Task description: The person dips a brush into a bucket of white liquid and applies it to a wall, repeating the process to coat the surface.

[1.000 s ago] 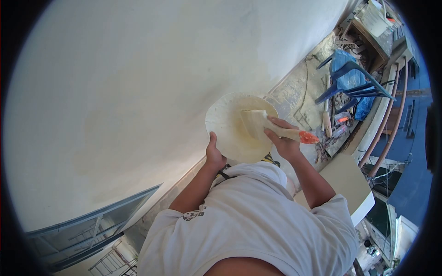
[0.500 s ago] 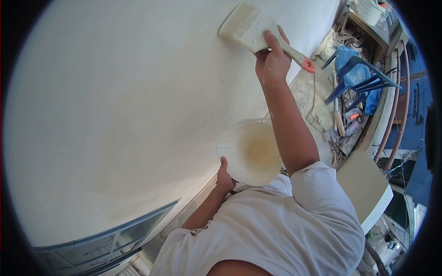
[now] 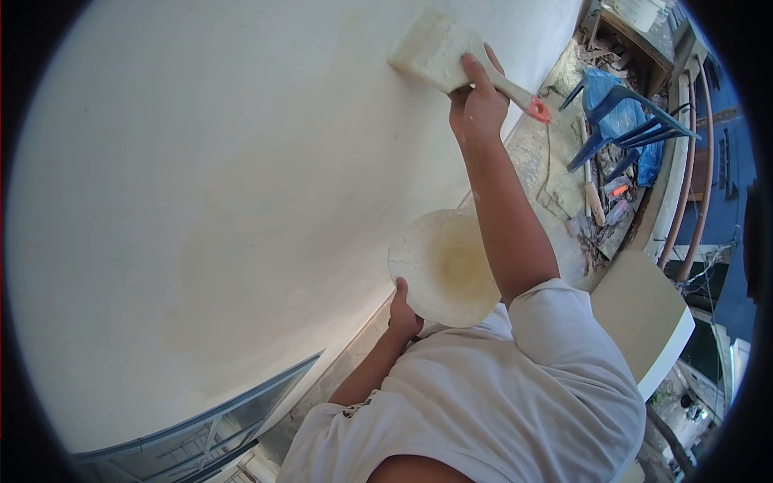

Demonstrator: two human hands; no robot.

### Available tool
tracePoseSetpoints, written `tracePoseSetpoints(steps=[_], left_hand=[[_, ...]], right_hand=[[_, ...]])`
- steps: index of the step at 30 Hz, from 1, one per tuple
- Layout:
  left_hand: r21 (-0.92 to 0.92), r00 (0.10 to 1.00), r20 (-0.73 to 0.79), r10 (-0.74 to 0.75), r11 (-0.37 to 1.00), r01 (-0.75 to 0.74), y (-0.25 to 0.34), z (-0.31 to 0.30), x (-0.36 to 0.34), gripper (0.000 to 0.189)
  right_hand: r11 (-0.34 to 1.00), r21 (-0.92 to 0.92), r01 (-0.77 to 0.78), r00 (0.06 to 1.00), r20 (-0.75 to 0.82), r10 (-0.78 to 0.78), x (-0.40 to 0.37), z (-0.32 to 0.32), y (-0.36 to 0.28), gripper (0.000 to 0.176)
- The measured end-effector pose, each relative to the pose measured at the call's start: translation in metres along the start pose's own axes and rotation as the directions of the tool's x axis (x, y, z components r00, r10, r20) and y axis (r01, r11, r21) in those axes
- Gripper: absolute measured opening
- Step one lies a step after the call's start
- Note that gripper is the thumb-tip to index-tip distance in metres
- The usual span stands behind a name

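Note:
A wide flat brush [image 3: 439, 50] with a pale handle and red tip is gripped in my right hand [image 3: 481, 101], its bristles against the upper part of the white wall [image 3: 241, 177]. The wall shows darker, damp-looking patches. Lower down, my left hand [image 3: 404, 310] is closed on the rim of a round white bucket [image 3: 411, 266], thumb over the edge. Pale yellowish liquid lies in its bottom. My right forearm passes in front of the bucket's right side.
On the right a blue plastic chair [image 3: 620, 121] stands among debris, bottles and blue sheeting. Beyond it are a wooden box [image 3: 636, 40] and brown railings [image 3: 699, 177]. A beige panel [image 3: 636, 318] is beside my right shoulder, and a grey-framed window [image 3: 201, 427] is at the lower left.
The bucket and my left hand have shifted slightly right in view. The brush's bristle end sits slightly further right, still held in my right hand, and the view has tilted a little.

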State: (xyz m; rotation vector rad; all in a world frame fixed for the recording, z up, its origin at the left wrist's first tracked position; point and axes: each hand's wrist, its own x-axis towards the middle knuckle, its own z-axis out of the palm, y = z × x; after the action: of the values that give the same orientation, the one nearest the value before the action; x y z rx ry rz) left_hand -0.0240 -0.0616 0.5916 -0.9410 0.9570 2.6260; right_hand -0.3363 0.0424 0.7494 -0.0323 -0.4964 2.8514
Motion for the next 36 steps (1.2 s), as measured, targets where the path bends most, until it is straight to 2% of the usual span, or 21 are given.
tracePoseSetpoints(steps=[1,5,7,9,11,13,16,17,19,20,21,23,26,28,30,31,32,36], left_hand=[[0.001,1.000,0.005,0.005,1.000,-0.005,0.001,0.000,-0.001,0.064],[0.007,0.999,-0.026,0.021,1.000,-0.021,0.002,0.000,-0.001,0.064],[0.003,0.999,-0.049,0.013,1.000,-0.012,0.001,-0.004,-0.004,0.065],[-0.022,0.997,-0.072,-0.005,1.000,0.003,0.000,-0.005,-0.004,0.065],[-0.021,0.999,-0.048,-0.002,1.000,0.001,-0.003,-0.007,-0.004,0.066],[-0.018,1.000,-0.014,0.012,1.000,-0.012,-0.001,-0.006,-0.004,0.066],[-0.036,1.000,-0.011,0.006,0.999,-0.006,0.003,0.002,-0.008,0.065],[-0.009,0.999,-0.005,0.048,0.999,-0.048,0.006,0.008,-0.012,0.064],[0.020,0.996,0.005,0.092,0.996,-0.092,0.012,0.021,-0.014,0.064],[0.003,0.997,-0.059,0.053,0.999,-0.053,0.015,0.026,-0.016,0.063],[-0.013,0.992,-0.127,0.011,1.000,-0.013,0.017,0.030,-0.019,0.062],[-0.006,0.987,-0.162,-0.009,1.000,0.008,0.020,0.041,-0.021,0.062],[-0.028,0.980,-0.196,-0.022,0.999,0.017,0.018,0.040,-0.020,0.061],[-0.046,0.979,-0.202,-0.009,0.999,-0.001,0.017,0.032,-0.019,0.061],[-0.037,0.991,-0.102,0.084,0.995,-0.088,0.014,0.021,-0.011,0.060],[-0.046,0.990,-0.104,0.090,0.994,-0.096,0.011,0.017,-0.010,0.060],[-0.060,0.993,-0.077,0.091,0.994,-0.096,0.011,0.012,-0.009,0.060],[-0.109,0.996,-0.048,0.077,0.991,-0.082,0.012,0.006,-0.001,0.059]], right_hand=[[0.998,-0.064,-0.011,0.998,-0.064,0.006,0.000,-0.016,0.002,0.054],[0.997,-0.078,-0.022,0.992,-0.127,0.012,-0.004,-0.019,-0.009,0.054],[0.998,0.047,0.053,0.998,0.044,-0.055,0.000,0.019,-0.021,0.053],[0.992,0.125,0.035,0.991,0.123,-0.051,0.001,0.048,-0.021,0.052],[0.992,0.127,0.022,0.989,0.141,-0.040,0.002,0.044,-0.016,0.052],[0.999,-0.010,-0.047,0.998,0.033,0.047,-0.001,0.012,-0.004,0.052],[0.988,-0.096,-0.120,0.981,-0.161,0.104,0.002,-0.059,0.003,0.054],[0.984,-0.146,-0.105,0.983,-0.165,0.080,0.001,-0.064,-0.003,0.054],[0.996,-0.065,-0.055,0.993,-0.108,0.048,0.013,-0.065,-0.006,0.054],[0.996,-0.064,-0.057,0.992,-0.116,0.049,0.014,-0.051,-0.011,0.054],[1.000,-0.017,-0.024,1.000,-0.019,0.024,0.013,-0.025,-0.017,0.054],[0.995,0.100,0.009,0.990,0.137,-0.023,0.017,0.017,-0.021,0.054],[0.994,0.108,0.012,0.988,0.152,-0.028,0.022,0.040,-0.018,0.052],[0.996,0.082,-0.034,0.993,0.120,0.024,0.028,0.018,-0.007,0.049],[0.997,0.032,-0.068,0.998,-0.007,0.069,0.029,-0.027,0.000,0.050],[0.996,-0.027,-0.081,0.993,-0.094,0.078,0.021,-0.041,-0.003,0.050],[0.993,-0.085,-0.087,0.992,-0.104,0.078,0.016,-0.055,-0.005,0.050],[0.989,-0.097,-0.113,0.980,-0.177,0.094,0.011,-0.060,-0.008,0.051]])
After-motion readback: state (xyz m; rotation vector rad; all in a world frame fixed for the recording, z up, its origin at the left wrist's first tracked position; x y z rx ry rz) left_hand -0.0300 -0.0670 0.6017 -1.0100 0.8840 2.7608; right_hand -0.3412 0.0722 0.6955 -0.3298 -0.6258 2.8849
